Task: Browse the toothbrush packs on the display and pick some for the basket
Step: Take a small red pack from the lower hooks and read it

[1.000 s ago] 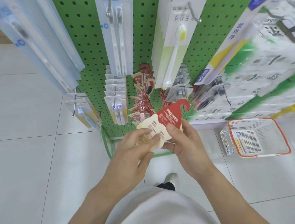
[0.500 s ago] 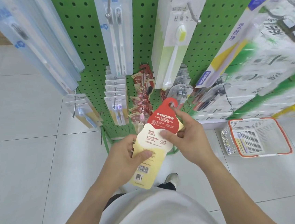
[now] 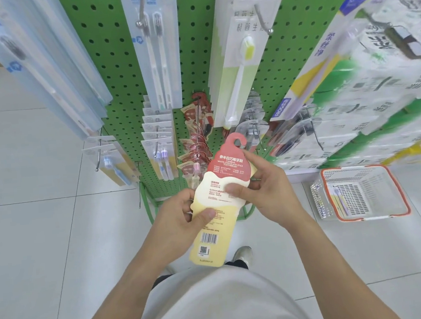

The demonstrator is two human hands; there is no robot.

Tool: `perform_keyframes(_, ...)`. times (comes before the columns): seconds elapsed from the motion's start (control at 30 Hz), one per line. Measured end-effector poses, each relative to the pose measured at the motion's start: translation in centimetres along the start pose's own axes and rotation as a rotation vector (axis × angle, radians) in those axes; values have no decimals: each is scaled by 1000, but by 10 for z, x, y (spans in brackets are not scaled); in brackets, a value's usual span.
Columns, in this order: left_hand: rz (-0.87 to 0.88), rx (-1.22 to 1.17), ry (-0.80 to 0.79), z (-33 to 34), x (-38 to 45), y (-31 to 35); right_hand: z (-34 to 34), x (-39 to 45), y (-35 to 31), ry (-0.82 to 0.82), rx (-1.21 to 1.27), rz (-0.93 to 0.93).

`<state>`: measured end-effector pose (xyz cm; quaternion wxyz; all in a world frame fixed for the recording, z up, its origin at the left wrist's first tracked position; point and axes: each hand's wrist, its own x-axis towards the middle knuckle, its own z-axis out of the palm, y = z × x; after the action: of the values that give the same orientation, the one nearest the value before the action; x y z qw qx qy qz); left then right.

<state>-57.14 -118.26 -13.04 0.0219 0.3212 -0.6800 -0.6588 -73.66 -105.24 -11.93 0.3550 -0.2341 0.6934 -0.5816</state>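
Both hands, left hand [image 3: 184, 219] and right hand [image 3: 265, 190], fingers pinching the toothbrush pack [image 3: 218, 199] before the pegboard [image 3: 195, 59] (light, stiff card; best gripped by its edges).

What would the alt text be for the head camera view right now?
Both hands, left hand and right hand, hold a red-and-cream toothbrush pack, printed back up, before a green pegboard display. A white basket with orange rim sits on the floor, right.
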Motion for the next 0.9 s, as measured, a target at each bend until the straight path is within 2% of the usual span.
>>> perform_keyframes(0.2, -12, 6, -10, 4, -1, 4, -1, 8, 1, 164, 55, -7)
perform_keyframes(0.43, -26, -35, 4, 3, -3, 6, 4, 17, 5, 139, 98, 36)
perform_keyframes(0.67, -28, -48, 51, 2, 0, 6, -2, 19, 13, -28, -21, -6)
perform_keyframes(0.9, -25, -65, 47, 2, 1, 8, 2, 22, 7, 113, 111, 16)
